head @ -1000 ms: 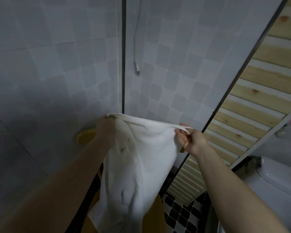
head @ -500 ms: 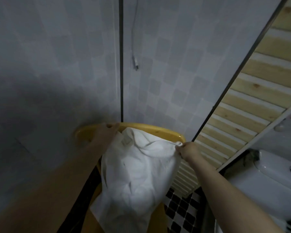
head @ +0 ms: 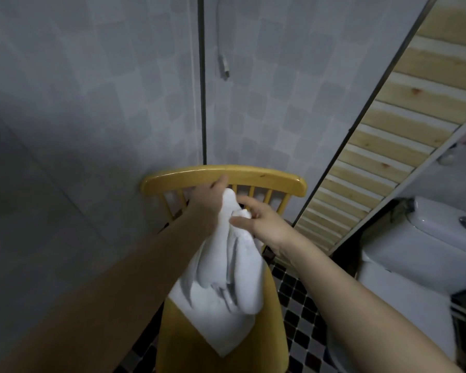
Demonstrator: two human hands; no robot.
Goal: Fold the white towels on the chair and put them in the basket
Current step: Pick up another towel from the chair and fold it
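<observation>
A white towel (head: pixel 226 286) hangs bunched in front of the yellow wooden chair (head: pixel 267 179), its lower corner draped over the seat. My left hand (head: pixel 209 200) grips the towel's top edge just below the chair's backrest. My right hand (head: pixel 256 219) meets it from the right and pinches the same top edge between thumb and fingers, so both top corners are together. No basket is in view.
Grey tiled walls meet in a corner behind the chair. A slatted wooden panel (head: pixel 404 130) leans at the right. A white toilet (head: pixel 425 246) stands at the lower right on a black-and-white checkered floor (head: pixel 301 324).
Both hands have come down and together, bringing the towel's two top corners into one bunch. The view has tilted down, showing the chair's backrest and seat.
</observation>
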